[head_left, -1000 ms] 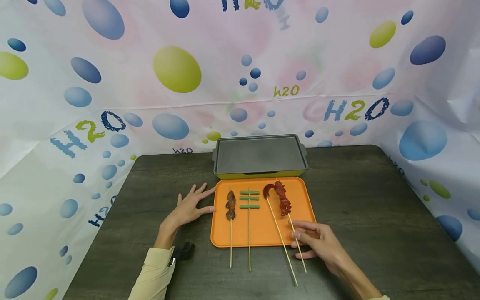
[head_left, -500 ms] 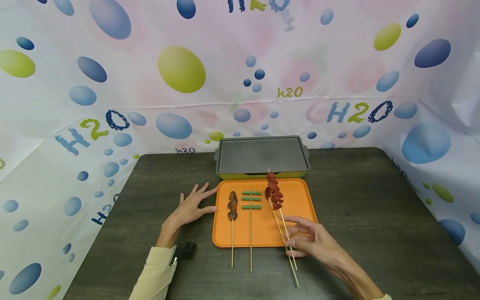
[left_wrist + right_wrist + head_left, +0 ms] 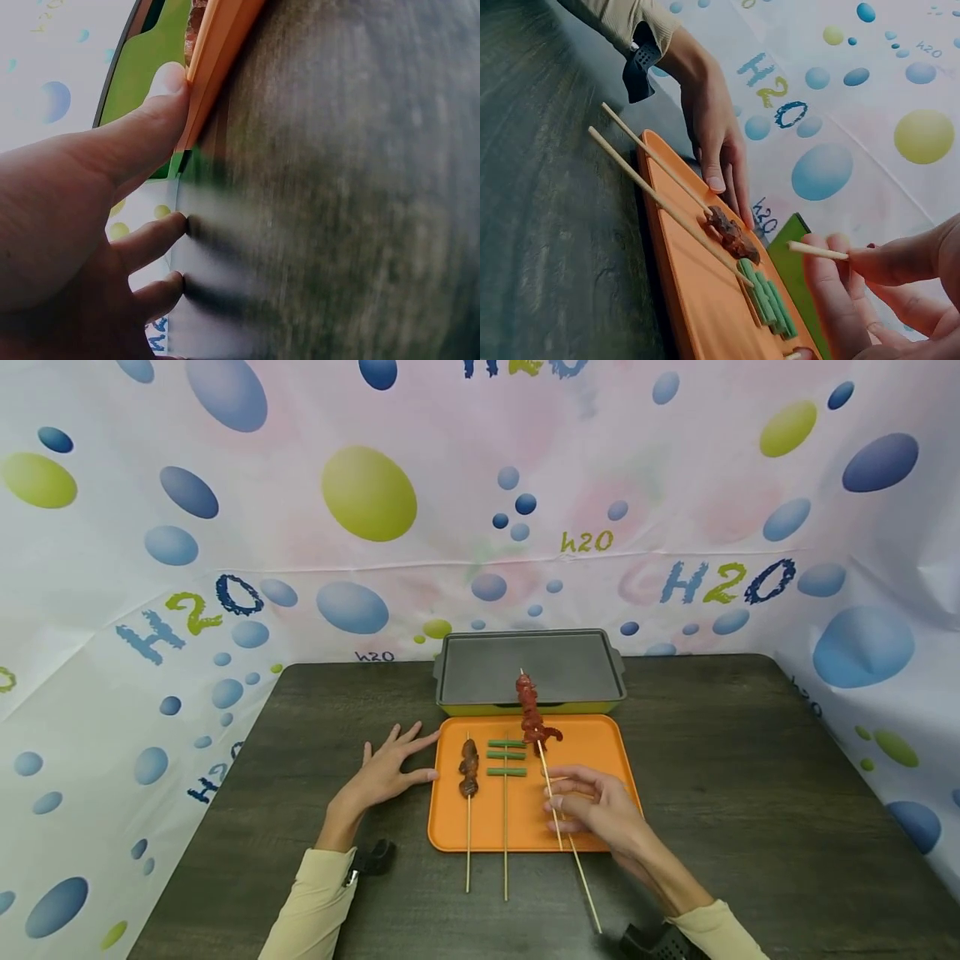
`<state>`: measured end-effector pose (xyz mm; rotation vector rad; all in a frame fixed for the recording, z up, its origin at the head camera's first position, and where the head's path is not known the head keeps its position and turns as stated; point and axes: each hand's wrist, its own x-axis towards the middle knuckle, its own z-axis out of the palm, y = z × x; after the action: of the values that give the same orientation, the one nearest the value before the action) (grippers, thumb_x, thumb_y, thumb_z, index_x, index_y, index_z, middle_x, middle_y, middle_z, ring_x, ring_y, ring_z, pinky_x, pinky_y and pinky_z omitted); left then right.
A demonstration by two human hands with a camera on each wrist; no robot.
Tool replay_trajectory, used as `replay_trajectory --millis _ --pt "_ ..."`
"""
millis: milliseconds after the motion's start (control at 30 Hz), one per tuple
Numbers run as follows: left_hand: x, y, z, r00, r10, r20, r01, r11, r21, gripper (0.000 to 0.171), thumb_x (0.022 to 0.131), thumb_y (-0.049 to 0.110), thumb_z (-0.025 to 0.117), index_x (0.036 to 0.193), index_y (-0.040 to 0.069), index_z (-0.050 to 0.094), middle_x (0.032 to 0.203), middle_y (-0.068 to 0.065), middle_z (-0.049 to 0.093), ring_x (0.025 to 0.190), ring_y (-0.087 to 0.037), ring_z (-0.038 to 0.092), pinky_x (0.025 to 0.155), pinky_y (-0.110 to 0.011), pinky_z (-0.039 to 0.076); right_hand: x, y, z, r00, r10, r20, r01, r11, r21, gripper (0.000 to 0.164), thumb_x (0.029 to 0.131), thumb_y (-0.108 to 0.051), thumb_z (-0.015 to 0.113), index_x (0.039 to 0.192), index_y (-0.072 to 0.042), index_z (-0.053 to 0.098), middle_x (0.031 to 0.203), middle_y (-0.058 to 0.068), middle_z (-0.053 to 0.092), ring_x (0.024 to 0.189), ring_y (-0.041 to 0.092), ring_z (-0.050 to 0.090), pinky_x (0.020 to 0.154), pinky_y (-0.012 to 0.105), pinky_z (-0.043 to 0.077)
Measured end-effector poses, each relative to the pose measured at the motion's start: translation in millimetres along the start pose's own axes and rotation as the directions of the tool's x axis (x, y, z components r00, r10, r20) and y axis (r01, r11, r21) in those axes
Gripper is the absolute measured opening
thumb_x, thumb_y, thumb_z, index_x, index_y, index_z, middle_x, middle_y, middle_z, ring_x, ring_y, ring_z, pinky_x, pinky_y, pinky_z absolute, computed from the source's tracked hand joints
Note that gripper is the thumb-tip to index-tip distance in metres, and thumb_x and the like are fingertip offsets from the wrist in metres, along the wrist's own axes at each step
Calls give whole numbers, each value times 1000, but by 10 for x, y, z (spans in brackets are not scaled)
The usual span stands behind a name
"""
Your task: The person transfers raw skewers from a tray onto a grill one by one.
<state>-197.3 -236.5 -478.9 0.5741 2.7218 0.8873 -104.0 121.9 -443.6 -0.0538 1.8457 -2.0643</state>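
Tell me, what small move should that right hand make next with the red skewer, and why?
Probably carry it a little farther forward and lower it. The right hand pinches the red meat skewer by its stick, its tip already over the grey griddle, while the left hand rests against the orange tray.

Two bare hands, pale cream long sleeves [image 3: 311,902], black strap-mounted device at each wrist [image 3: 371,858].
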Motion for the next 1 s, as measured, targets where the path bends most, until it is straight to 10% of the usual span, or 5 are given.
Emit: replay_trajectory --millis 467,1000 --pt "13 10 -13 1000 2 0 -2 1000 11 72 96 41 71 159 21 43 168 -18 21 154 -50 2 107 -82 -8 540 -84 269 998 2 57 -6 998 64 50 104 -3 60 151 -1 44 123 31 61 99 40 69 78 54 60" --pt "23 5 2 1000 5 -10 -5 999 49 72 95 44 72 157 21 46 166 -21 24 151 -55 6 103 -86 -4 1119 -230 551 994 55 -92 -34 976 214 41 101 -2 64 141 3 60 131 27 64 114 39 68 81 46 60"
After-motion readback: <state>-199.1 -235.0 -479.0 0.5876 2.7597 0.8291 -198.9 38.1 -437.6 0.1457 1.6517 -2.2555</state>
